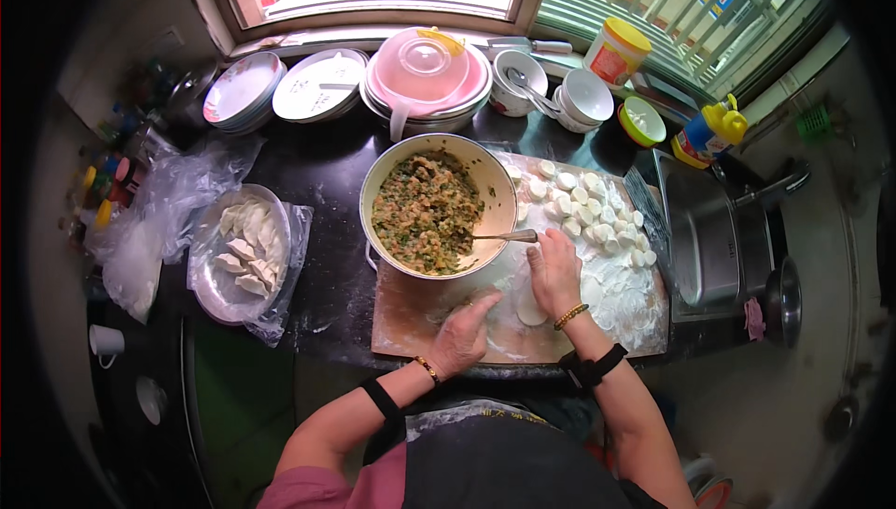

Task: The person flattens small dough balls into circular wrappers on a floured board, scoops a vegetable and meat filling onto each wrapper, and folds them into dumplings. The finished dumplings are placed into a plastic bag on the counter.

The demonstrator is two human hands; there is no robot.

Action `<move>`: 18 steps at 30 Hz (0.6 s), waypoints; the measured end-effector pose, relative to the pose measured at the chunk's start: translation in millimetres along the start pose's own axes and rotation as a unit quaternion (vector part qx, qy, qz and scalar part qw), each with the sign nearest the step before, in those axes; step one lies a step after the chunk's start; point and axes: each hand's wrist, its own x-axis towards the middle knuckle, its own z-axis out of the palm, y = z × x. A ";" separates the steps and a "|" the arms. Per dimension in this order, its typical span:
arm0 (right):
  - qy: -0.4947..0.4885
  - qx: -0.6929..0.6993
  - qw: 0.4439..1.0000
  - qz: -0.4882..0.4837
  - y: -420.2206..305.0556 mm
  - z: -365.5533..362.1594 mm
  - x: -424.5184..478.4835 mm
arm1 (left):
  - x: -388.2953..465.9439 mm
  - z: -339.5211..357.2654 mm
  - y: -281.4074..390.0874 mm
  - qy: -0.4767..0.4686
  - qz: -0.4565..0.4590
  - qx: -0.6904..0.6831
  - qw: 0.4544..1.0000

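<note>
An enamel bowl [500, 197] of chopped filling [427, 211] stands before me, its right part over a floured wooden board [402, 323]. A metal spoon [516, 236] leans across its rim with its head in the filling. My right hand [558, 274] has its fingertips at the end of the spoon handle; a firm grip is not plain. Beneath that hand lies a flattened dough wrapper [530, 307], with a second wrapper [591, 291] to its right. My left hand [463, 334] is low over the board's front, fingers extended forward; its palm is hidden.
Several cut dough pieces [591, 208] cover the board's back right. Folded dumplings [248, 250] lie in a plastic-covered dish [210, 295] at left. Stacked plates [241, 89], a pink lidded strainer [420, 71] and small bowls [588, 96] line the window. A steel sink [700, 229] adjoins at right.
</note>
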 end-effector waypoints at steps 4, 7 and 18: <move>-0.030 0.049 0.990 -0.129 14.6 -8.2 -7.0 | 1.3 -0.8 3.2 -0.003 0.026 0.011 1.000; -0.061 0.028 0.980 -0.186 8.7 -23.0 -24.1 | -4.2 -4.7 6.0 -0.057 0.044 0.050 0.996; 0.045 0.448 0.887 0.101 43.5 -52.9 -73.7 | 0.3 19.9 28.4 -0.176 0.158 0.292 0.927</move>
